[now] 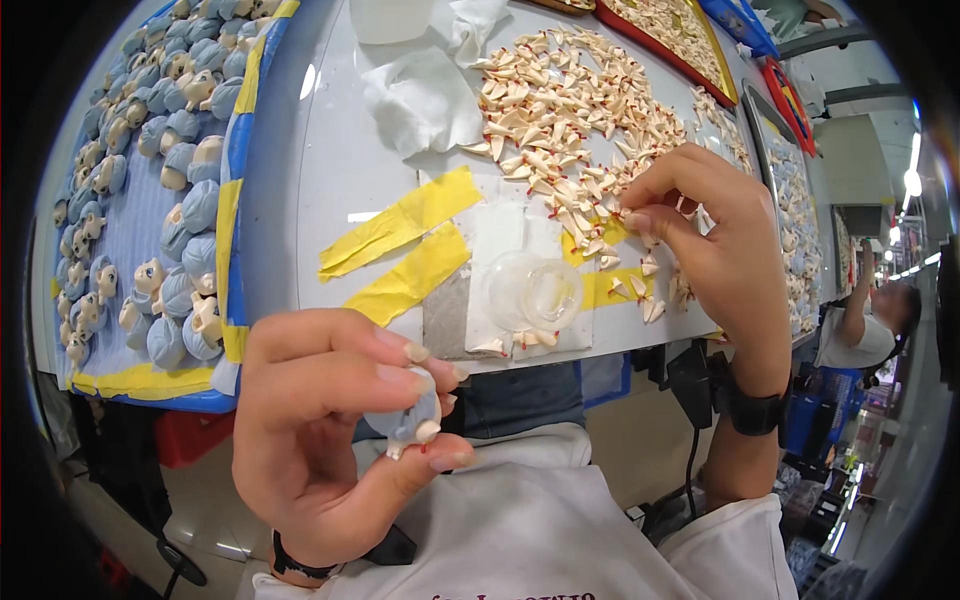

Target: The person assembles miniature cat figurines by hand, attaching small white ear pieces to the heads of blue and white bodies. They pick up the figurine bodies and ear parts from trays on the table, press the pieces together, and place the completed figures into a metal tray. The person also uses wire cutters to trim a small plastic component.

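Note:
My left hand is held up in front of the table's near edge. Its thumb and fingers close round a small doll head with blue-grey hair, whose face is mostly hidden. Over the right side of the table, my right hand reaches into a spread-out pile of small cream plastic pieces with red tips. Thumb and index finger are pinched together at the pile's near edge. Whatever they may grip is too small to make out. A clear round cup stands between the hands on a white pad.
On the left, a blue tray edged with yellow tape holds many similar doll heads. Yellow tape strips and a crumpled white cloth lie mid-table. More filled trays stand far right. Another person is farther right.

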Tool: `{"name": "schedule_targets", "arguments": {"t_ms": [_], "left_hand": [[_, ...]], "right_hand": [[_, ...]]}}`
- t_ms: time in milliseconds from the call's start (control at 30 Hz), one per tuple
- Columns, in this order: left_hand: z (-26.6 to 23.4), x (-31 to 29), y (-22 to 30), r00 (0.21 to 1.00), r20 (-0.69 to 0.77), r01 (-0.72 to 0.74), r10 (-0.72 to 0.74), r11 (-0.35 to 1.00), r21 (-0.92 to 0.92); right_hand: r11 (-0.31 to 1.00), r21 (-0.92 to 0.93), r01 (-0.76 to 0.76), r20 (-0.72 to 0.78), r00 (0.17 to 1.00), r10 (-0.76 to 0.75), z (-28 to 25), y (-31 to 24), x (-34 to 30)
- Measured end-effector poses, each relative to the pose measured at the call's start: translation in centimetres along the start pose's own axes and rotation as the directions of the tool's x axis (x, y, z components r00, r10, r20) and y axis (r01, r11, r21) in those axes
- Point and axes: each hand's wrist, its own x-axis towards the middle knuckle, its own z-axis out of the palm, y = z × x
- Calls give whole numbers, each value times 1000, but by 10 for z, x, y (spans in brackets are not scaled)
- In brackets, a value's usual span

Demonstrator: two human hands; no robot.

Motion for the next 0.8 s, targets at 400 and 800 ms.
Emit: {"name": "schedule_targets", "arguments": {"t_ms": [400, 800], "left_hand": [[-2, 2, -3, 999, 45, -19, 19, 1000, 11], [-6, -2, 2, 994, 105, -21, 15, 998, 58]], "right_hand": [[937, -246, 250, -138, 947, -289, 0, 4, 0], [944, -206, 259, -167, 941, -295, -2, 7, 2]]}}
